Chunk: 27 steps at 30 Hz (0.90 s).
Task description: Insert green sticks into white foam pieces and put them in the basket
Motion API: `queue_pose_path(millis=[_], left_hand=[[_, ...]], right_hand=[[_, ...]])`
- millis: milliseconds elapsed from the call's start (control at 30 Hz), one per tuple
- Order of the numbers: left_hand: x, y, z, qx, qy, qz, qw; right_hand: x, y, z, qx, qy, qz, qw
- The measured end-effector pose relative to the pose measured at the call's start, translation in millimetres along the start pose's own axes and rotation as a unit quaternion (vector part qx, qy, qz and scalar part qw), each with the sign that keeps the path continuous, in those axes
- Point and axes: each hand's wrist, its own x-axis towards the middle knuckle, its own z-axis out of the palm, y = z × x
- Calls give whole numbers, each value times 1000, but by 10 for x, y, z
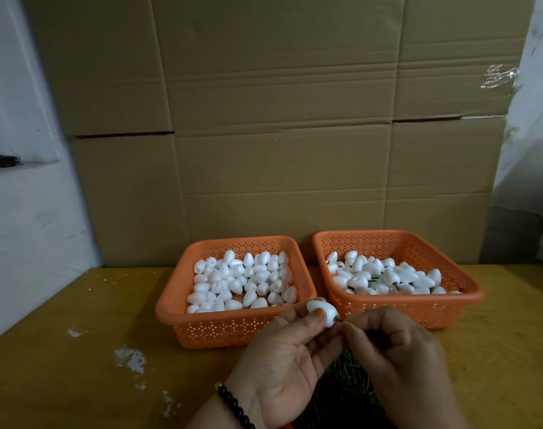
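Left hand (287, 351) holds a white foam piece (322, 312) up at its fingertips, thumb pressed on it. Right hand (394, 348) sits just beside it, and I see it pinching a green stick (338, 320) — the stick's tip goes into the foam. Both hands hang over the yellow tabletop (78, 366), in front of two orange baskets. I see plain foam pieces in the left basket (233, 332) — the right basket (418, 314) has foam pieces with sticks.
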Motion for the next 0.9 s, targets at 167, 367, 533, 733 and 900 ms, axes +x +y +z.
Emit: queue_pose_path(millis=[167, 367, 533, 733, 900], left_hand=[[-4, -1, -1, 6, -2, 0, 1000], [-4, -3, 8, 9, 3, -1, 1000], [-8, -1, 10, 10, 3, -3, 1000], [-6, 3, 13, 11, 7, -4, 1000], [-12, 4, 14, 17, 5, -3, 1000]], right_hand=[[-4, -7, -8, -4, -8, 2, 1000], [-12, -8, -5, -9, -4, -7, 1000], [-11, -14, -8, -16, -10, -16, 1000], [-13, -19, -8, -17, -9, -20, 1000], [-10, -26, -16, -22, -18, -24, 999]])
